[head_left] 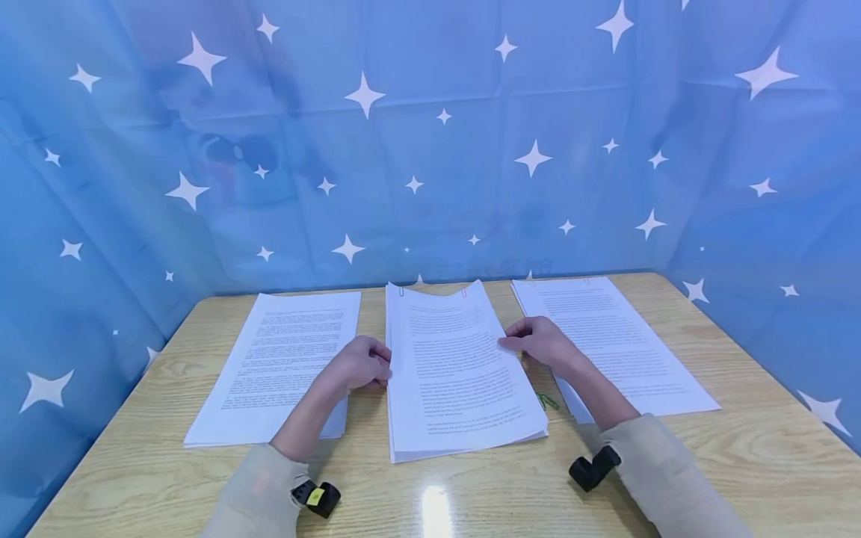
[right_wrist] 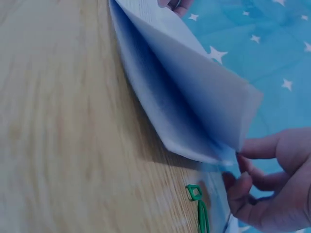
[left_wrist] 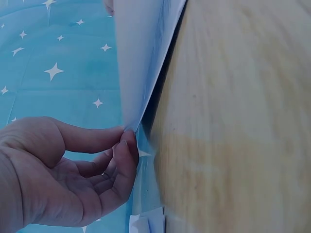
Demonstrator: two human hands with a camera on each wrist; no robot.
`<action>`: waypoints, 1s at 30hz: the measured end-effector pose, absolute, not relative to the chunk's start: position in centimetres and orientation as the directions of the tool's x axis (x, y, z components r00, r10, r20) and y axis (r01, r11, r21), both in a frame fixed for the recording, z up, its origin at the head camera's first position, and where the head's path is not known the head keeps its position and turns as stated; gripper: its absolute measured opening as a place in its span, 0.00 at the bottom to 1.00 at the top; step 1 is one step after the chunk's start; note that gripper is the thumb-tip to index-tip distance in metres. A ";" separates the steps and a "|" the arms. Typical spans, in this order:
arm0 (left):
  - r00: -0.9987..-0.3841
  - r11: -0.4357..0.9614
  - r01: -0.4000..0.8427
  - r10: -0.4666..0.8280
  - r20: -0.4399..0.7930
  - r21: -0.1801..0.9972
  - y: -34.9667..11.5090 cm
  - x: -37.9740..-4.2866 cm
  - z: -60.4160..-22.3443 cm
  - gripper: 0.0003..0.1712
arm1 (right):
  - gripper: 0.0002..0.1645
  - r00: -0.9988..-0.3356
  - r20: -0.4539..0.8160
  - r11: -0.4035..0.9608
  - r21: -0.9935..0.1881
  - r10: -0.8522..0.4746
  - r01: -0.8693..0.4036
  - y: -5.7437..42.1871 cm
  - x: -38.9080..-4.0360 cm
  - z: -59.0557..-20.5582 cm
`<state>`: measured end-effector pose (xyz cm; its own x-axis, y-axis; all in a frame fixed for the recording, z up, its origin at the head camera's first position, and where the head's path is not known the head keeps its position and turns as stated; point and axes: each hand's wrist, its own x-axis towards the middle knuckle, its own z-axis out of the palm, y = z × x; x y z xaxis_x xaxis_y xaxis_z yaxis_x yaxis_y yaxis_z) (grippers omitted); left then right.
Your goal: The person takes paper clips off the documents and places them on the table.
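Observation:
A middle stack of printed paper [head_left: 464, 373] is held between two hands, its top edge bowed in the head view. The left hand [head_left: 363, 364] pinches its left edge between thumb and forefinger; the left wrist view shows the sheets [left_wrist: 146, 58] rising from that pinch. On the opposite side, the right hand [head_left: 541, 344] grips the right edge with its fingertips. In the right wrist view the upper sheets [right_wrist: 194, 82] fan away from the lower ones, beside the right hand [right_wrist: 277, 179]. A dark paper clip [head_left: 401, 291] and a red paper clip [head_left: 463, 293] sit on the stack's top edge.
Another printed stack [head_left: 289, 359] lies to the left, and a third stack [head_left: 625, 351], clipped at its top, lies to the right under the right forearm. Green paper clips [head_left: 548, 401] rest on the wooden table [head_left: 377, 501]. A blue star-patterned curtain [head_left: 430, 149] hangs behind.

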<state>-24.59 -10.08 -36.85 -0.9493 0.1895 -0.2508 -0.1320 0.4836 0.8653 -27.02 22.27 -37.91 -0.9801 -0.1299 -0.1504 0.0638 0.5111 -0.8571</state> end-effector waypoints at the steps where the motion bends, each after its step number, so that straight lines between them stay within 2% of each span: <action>1: -0.950 0.484 -0.127 0.191 -0.246 0.866 -10.1 -24.6 -36.8 0.12 | 0.18 -0.981 -0.145 0.515 -0.855 -0.130 0.058 22.3 -27.0 -37.9; 8: -0.956 0.467 -0.140 0.167 -0.242 0.873 -10.3 -24.7 -36.8 0.10 | 0.14 -0.973 -0.136 0.479 -0.877 -0.188 0.030 22.6 -27.1 -37.6; 11: -0.957 0.461 -0.138 0.167 -0.239 0.877 -10.4 -24.9 -36.9 0.10 | 0.21 -0.967 -0.143 0.449 -0.893 -0.209 0.035 22.6 -27.1 -37.5; 16: -0.959 0.442 -0.133 0.169 -0.228 0.887 -10.6 -24.9 -36.8 0.10 | 0.38 -0.959 -0.147 0.408 -0.912 -0.243 0.036 22.7 -27.2 -37.5; 18: -0.960 0.435 -0.127 0.171 -0.221 0.891 -10.7 -24.9 -36.7 0.10 | 0.38 -0.957 -0.151 0.410 -0.911 -0.248 0.038 22.7 -27.2 -37.5; 23: -0.962 0.431 -0.118 0.174 -0.210 0.894 -10.8 -24.9 -36.6 0.10 | 0.15 -0.952 -0.132 0.423 -0.906 -0.275 0.003 22.6 -27.1 -37.6; 30: -0.963 0.426 -0.092 0.193 -0.190 0.900 -11.5 -25.0 -36.7 0.10 | 0.10 -0.948 -0.066 0.394 -0.917 -0.311 -0.066 22.6 -27.1 -37.6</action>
